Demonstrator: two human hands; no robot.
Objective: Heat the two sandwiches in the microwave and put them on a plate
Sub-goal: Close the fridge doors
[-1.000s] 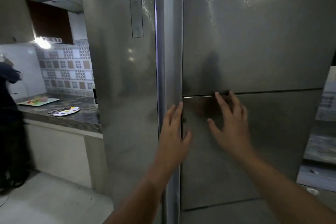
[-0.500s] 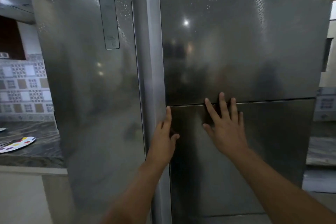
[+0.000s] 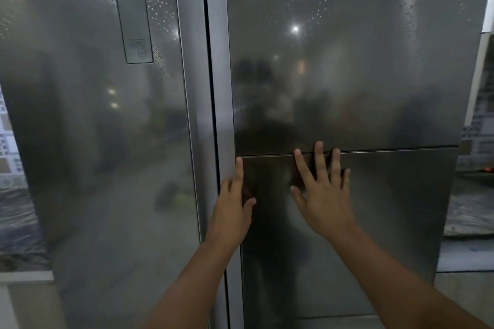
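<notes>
- Head view: a tall steel fridge (image 3: 347, 61) fills the frame, its doors closed, with a control strip (image 3: 133, 8) set into the left-hand door (image 3: 93, 141).
- Left hand (image 3: 232, 200) rests at the central seam, fingers straight along the left edge of the lower right door panel (image 3: 374, 222), thumb spread onto the panel face. It grips nothing.
- Right hand (image 3: 324, 195) lies flat and spread on that same panel, its fingertips (image 3: 319, 148) reaching the horizontal seam below the upper right door (image 3: 347, 75). Nothing is held here either.
- Neither sandwich is visible, nor a microwave or plate; my guess is the sandwiches are behind one of these doors, so the task looks barely begun.
- Handling, as a judgement: the door is stiff, heavy and smooth, with no handle showing. Flat palms will likely slip on it; fingers should hook the panel's edge at the vertical seam, or the lip along the horizontal seam, and pull steadily against the seal.
- Sandwiches, once reached, should be light, soft and easily squashed, so support them from beneath instead of pinching.
- Patterned wall tiles (image 3: 8, 147) show at far left, a dark surface (image 3: 470, 211) at far right.
</notes>
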